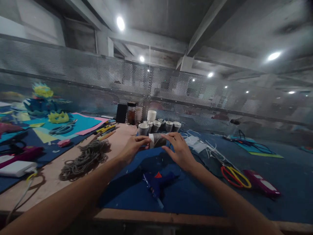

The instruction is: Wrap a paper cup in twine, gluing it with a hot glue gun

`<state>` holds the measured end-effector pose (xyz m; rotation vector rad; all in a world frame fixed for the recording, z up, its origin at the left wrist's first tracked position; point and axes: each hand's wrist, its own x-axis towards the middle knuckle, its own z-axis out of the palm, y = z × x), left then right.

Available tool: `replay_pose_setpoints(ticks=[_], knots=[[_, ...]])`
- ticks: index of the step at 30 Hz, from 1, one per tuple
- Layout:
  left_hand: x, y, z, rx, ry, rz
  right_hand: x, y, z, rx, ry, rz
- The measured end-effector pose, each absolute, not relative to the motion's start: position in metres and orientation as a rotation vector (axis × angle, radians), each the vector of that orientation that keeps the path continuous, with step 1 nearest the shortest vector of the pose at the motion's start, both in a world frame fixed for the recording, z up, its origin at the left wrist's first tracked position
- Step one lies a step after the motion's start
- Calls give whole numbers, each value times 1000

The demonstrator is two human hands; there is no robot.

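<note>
A paper cup (158, 140) lies sideways in the air between my hands, its middle wound with grey cord and its white end at the left. My left hand (133, 147) pinches that white end between thumb and fingers. Around the cord-covered right end curl the fingers and thumb of my right hand (180, 150). Below the hands a blue glue gun (156, 184) with a red trigger lies on the blue mat (195, 195). A tangled heap of grey cord (85, 160) rests left of my left forearm.
Behind the hands stand several wrapped cups (156, 125) and a white cup stack (152, 115), near a dark jar (131, 113). Scissors with red and yellow handles (236, 177) lie at the right beside a purple case (261, 183). Pencils (106, 128) and coloured paper (88, 121) lie left.
</note>
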<state>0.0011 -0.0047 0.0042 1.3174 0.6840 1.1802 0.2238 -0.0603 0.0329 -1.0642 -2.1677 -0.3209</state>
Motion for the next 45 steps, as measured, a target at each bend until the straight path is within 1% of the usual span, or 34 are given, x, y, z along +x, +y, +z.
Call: replay_pose_setpoints(ticks=[3,6,12,24,40,45], knots=[[2,-7,6,1265,701,1132,224,-40,36,-1077,-2099,-381],[3,-8,6,1249,700,1109,226,-32,32,-1027,-2041,-343],[4,-8,2,1330,739,1099,225,-37,33,-962,-2023,-260],[7,-16,4,1572,707,1022,210,-41,36,-1012,-2071,-295],[5,-18,9,1674,718,995,223,-38,34,-1096,-2054,-311],[4,-20,10,1689,711,982,229,-39,36,-1095,-2098,-385]])
